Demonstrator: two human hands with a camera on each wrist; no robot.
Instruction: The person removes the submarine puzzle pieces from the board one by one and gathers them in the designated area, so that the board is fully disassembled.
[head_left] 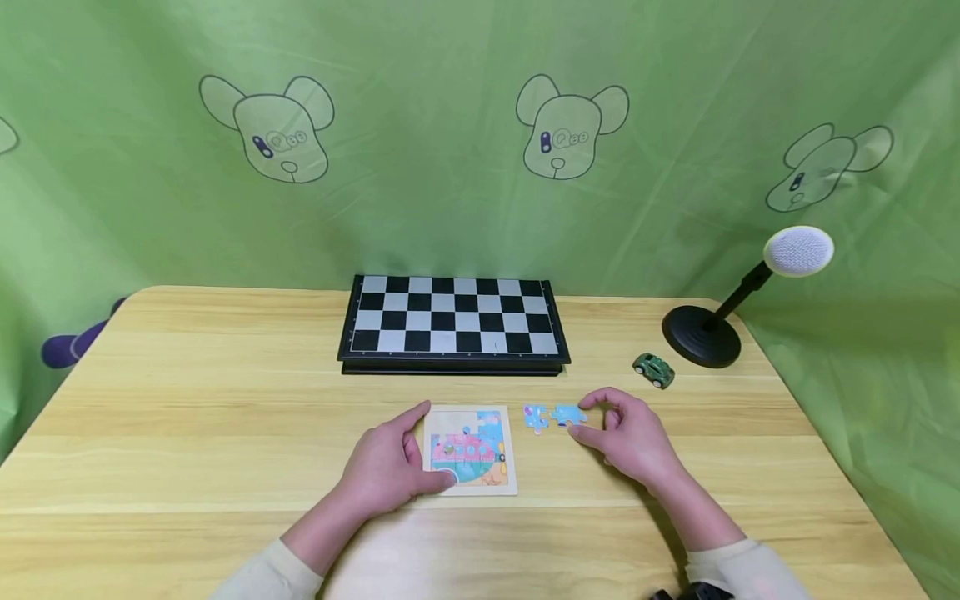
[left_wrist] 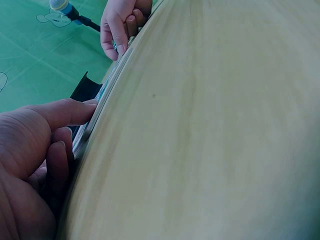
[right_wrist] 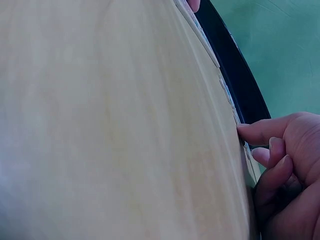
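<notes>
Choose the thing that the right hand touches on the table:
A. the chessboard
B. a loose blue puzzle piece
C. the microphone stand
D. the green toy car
B: the right hand pinches the loose blue puzzle piece beside the puzzle board, apart from the car.

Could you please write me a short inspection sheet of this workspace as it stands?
Surface: light wooden table.
Job's things: square wooden-framed picture puzzle; two loose blue puzzle pieces beside it.
Clutter: folded black-and-white chessboard, small green toy car, black stand with white round head.
Grips: left hand holds the puzzle's left edge; right hand pinches one piece.
Cables: nothing seen.
Surroundings: green cartoon-bear curtain.
</notes>
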